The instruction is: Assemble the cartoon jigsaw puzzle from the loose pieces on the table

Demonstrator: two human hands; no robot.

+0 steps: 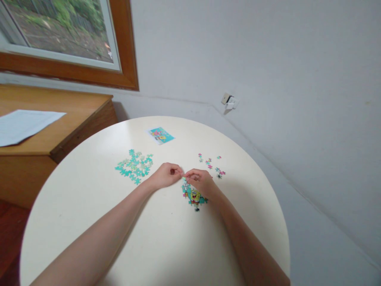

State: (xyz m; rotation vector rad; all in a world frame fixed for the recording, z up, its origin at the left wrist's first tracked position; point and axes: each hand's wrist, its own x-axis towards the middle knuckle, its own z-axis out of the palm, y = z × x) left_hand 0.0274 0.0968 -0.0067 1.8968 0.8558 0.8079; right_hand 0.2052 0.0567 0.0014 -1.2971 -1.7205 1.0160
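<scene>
A partly joined jigsaw puzzle (pixel 195 196) with a yellow cartoon figure on turquoise lies on the table, its upper right part hidden by my right hand (pixel 202 182). The fingers of that hand are pinched at a pale green puzzle piece (pixel 184 178) at the puzzle's upper left edge. My left hand (pixel 167 174) rests just left of it, thumb and forefinger closed, the tips almost meeting those of my right hand. Whatever is between the left fingertips is too small to make out.
Loose turquoise puzzle pieces (pixel 135 166) form a heap on the left. Several pink and dark pieces (pixel 210 163) are scattered at the right. A picture card (pixel 161 135) lies toward the back of the round white table (pixel 89 198). Paper (pixel 26 124) lies on a wooden cabinet (pixel 86 105).
</scene>
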